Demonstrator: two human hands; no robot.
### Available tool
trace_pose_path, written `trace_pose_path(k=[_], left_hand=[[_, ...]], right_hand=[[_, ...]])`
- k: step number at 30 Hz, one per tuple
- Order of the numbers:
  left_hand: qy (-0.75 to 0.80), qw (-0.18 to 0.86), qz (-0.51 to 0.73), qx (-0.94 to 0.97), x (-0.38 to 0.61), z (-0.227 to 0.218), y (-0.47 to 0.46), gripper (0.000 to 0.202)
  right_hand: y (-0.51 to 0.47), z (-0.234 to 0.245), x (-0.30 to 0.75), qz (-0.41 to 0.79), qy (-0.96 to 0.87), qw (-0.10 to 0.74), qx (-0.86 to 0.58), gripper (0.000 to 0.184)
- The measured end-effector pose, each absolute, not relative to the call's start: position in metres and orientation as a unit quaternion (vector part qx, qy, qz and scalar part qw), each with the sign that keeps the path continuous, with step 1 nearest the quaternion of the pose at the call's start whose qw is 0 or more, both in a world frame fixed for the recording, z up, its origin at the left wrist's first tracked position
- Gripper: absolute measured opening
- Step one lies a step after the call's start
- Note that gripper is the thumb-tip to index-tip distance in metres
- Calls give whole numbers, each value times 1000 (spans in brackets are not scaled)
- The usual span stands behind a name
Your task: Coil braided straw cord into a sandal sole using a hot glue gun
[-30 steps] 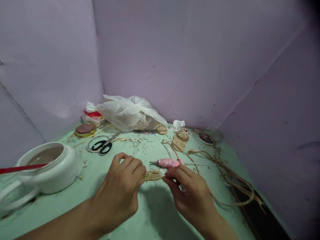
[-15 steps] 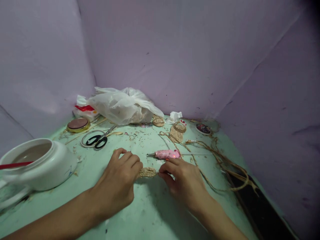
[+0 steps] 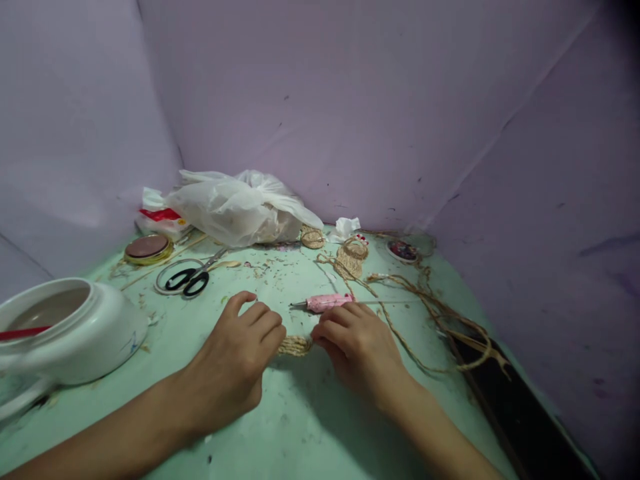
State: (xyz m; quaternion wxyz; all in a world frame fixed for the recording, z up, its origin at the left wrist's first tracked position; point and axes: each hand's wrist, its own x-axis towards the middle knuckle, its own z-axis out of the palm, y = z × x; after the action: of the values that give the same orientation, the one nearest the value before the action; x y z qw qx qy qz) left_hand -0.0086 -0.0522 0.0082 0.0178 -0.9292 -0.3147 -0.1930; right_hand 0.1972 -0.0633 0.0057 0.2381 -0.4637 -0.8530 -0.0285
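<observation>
A small coiled piece of woven jute rope [image 3: 295,345] lies on the pale green table [image 3: 300,427] between my two hands. My left hand [image 3: 235,360] pinches its left end with curled fingers. My right hand [image 3: 357,347] pinches its right end, fingers bent and pressed down. A pink glue gun [image 3: 325,303] lies just beyond my right hand's knuckles, tip pointing left. Jute cord [image 3: 430,313] trails from the right side toward a small woven basket shape [image 3: 350,259].
Black-handled scissors [image 3: 187,280] lie at the back left beside a round tin lid [image 3: 147,248]. A white pot [image 3: 70,330] with a red stick stands at the left. A white plastic bag [image 3: 235,210] sits against the purple wall. A dark strip [image 3: 505,400] runs along the right edge.
Both hands have lowered the jute piece to the table and moved closer together. The view has shifted, so the objects sit a little higher and to the left.
</observation>
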Motion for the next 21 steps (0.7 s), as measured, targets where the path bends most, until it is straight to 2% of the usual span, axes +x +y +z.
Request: trace_pose_path(k=[8,12,17,21], left_hand=[[-296,11,-200,-934,-10,-4,-49,37],[-287,5,-216,-933,-10,-12,-47,32],[-307,-25,-190,-932,-7,-18,-49,22],[-331,-50,-168,-927,-2,-23,-56,16]], right_hand=[[-57,1,204,-135,-876,239,-397,12],[-56,1,206,-157,-869,226,-411,17],[-63,1,199,-23,-862,97,-498,12],[-75,0,194,45,-834,74,-545,15]])
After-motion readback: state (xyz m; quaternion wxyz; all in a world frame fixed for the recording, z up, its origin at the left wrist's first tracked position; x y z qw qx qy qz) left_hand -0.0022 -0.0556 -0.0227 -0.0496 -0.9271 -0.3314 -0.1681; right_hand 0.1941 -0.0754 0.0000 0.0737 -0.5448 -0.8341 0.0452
